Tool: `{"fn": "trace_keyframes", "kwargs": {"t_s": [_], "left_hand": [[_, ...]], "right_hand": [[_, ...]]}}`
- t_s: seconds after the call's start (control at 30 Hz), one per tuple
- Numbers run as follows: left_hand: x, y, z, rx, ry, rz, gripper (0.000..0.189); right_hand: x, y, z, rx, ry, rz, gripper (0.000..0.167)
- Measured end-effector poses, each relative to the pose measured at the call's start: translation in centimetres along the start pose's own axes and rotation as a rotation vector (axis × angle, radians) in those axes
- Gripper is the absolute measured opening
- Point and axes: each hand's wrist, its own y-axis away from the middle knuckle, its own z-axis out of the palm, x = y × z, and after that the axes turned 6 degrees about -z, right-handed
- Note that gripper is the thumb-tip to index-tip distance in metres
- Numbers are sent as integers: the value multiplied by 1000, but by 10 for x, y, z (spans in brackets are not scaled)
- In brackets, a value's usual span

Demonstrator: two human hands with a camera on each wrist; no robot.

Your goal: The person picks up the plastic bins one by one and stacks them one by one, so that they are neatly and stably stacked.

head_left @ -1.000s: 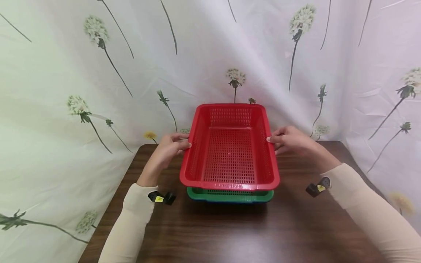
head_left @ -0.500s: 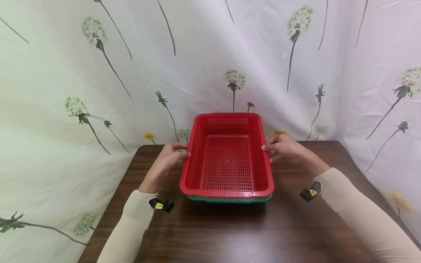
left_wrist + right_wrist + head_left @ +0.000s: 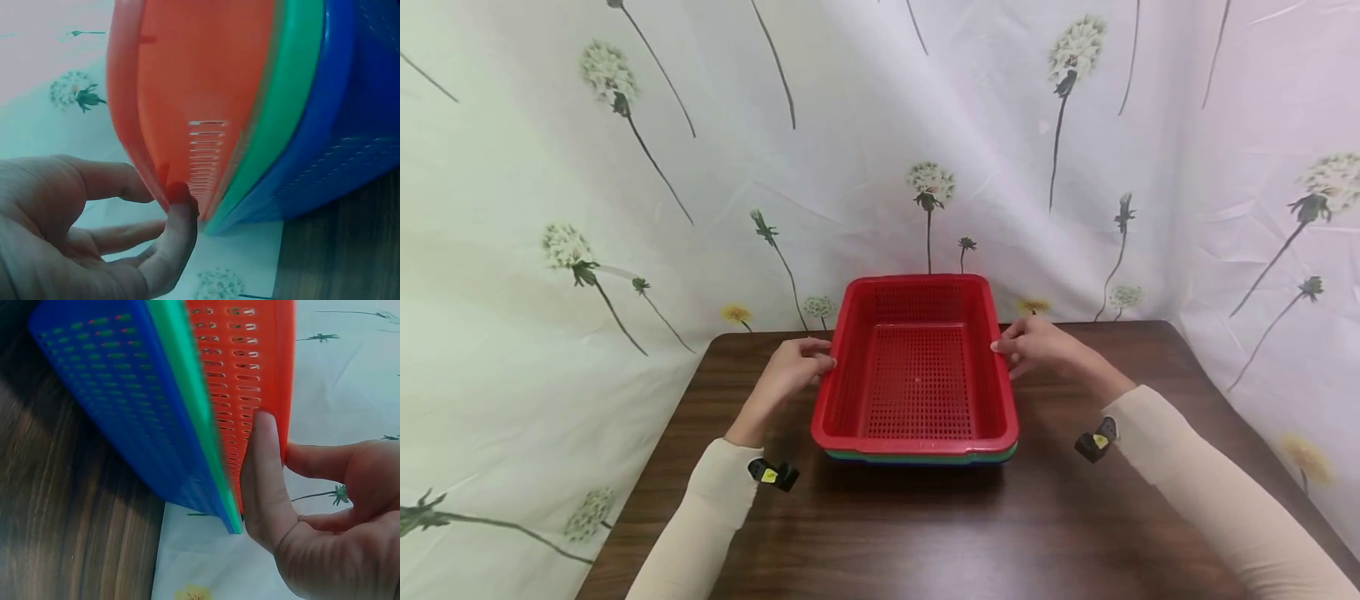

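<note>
A red perforated plastic basket [image 3: 917,446] sits partly nested in a green basket [image 3: 297,69], which is inside a blue basket [image 3: 375,94]. In the head view only thin strips of the green and blue rims show below the red one. My left hand [image 3: 792,367] pinches the red basket's left rim between thumb and fingers. On the opposite side my right hand [image 3: 1037,346] pinches the right rim the same way. Both wrist views show some red side wall standing above the green rim. Nothing lies in the red basket.
The stack stands on a dark wooden table [image 3: 880,533], near its back edge. Behind and beside the table hangs a white cloth [image 3: 850,167] printed with dandelions. A small black device [image 3: 773,475] is strapped on the left sleeve, another device [image 3: 1096,440] on the right.
Both hands have lowered the red basket into the green one. The visible green rim has shrunk to a thin strip. The grip on both sides has stayed the same.
</note>
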Motion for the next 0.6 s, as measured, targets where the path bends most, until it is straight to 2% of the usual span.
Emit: {"fn": "trace_keyframes", "kwargs": {"t_s": [0.1,0.23,0.3,0.4,0.6], "left_hand": [[-4,0,1,40,-48,-8,44],[-10,-2,2,26,-49,-43,46],[-13,-3,3,-17,-8,-53,48],[-16,-5,5,-48,41,-64,46],[-17,-6,6,-38,58,-71,43]], "right_hand": [[1,-2,5,22,89,21,21],[4,-2,12,43,191,54,23],[5,-2,13,39,195,56,25],[7,-4,14,31,169,52,25],[11,-7,15,28,127,55,23]]}}
